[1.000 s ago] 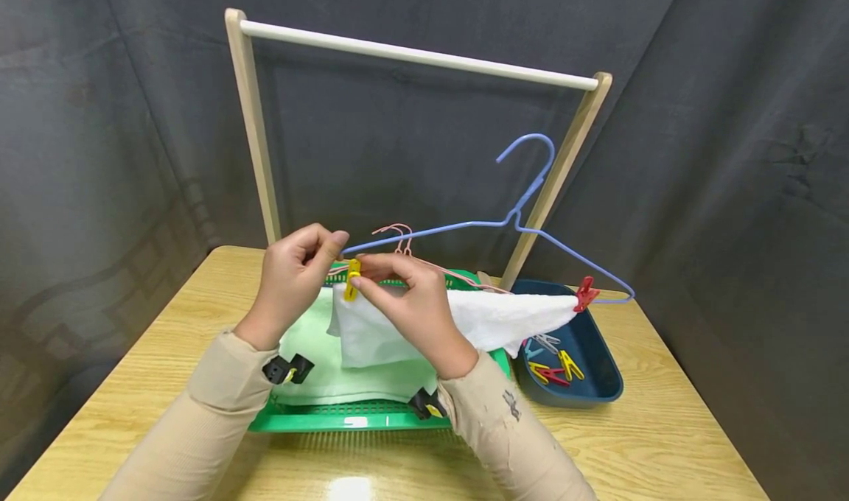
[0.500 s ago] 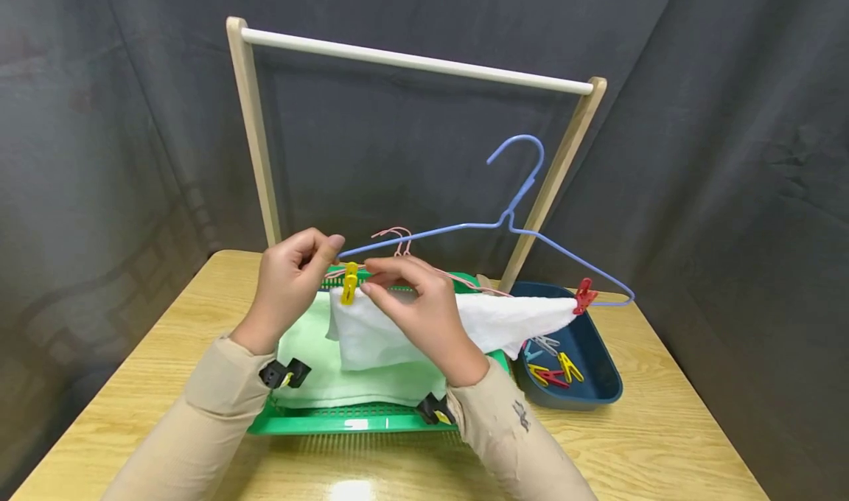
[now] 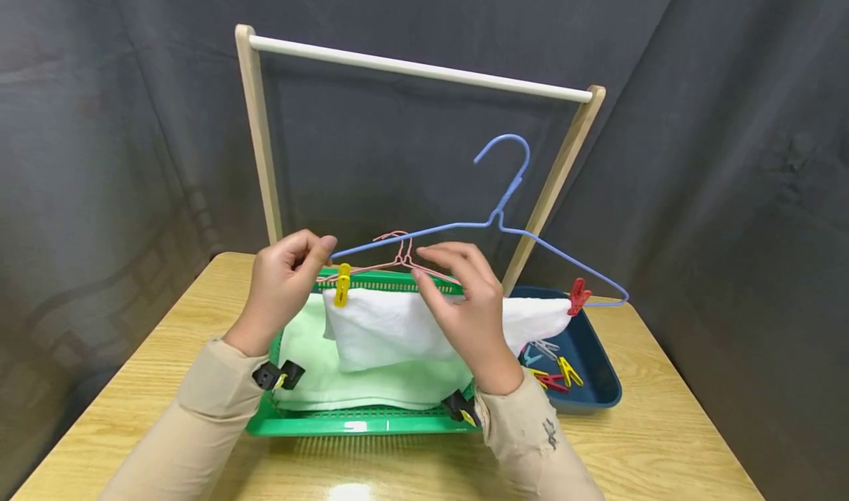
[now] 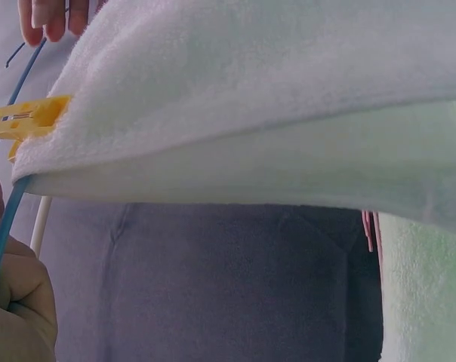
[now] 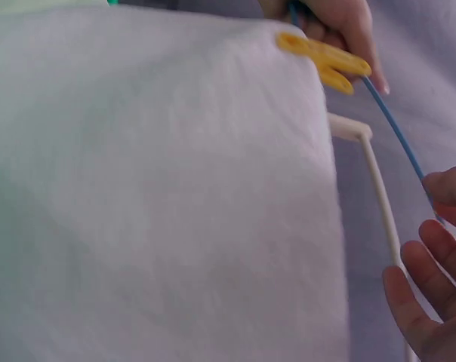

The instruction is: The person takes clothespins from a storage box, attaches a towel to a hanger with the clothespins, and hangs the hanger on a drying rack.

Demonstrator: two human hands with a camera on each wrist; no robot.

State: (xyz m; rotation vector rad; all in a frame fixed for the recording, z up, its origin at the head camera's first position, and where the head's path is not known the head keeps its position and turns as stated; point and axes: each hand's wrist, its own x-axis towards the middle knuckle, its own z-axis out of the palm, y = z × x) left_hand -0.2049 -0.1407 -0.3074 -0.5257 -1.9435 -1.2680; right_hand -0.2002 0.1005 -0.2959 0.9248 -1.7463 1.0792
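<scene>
blue hanger (image 3: 451, 225) gripped by left hand (image 3: 281, 276); right hand (image 3: 472, 306) spread, empty, partly blocking white towel (image 3: 388, 328); green basket (image 3: 298, 426) below; sleeve mark (image 3: 550, 433) illegible.

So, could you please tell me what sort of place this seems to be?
Probably a staged laundry-hanging setup indoors, judging by the dark grey fabric curtains behind and beside it, the pale wooden rack with a white rail, and the perforated green plastic basket holding pale green cloth.

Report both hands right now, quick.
Left hand: closed, gripping the blue hanger at one end.
Right hand: open, fingers apart, holding nothing.
</scene>
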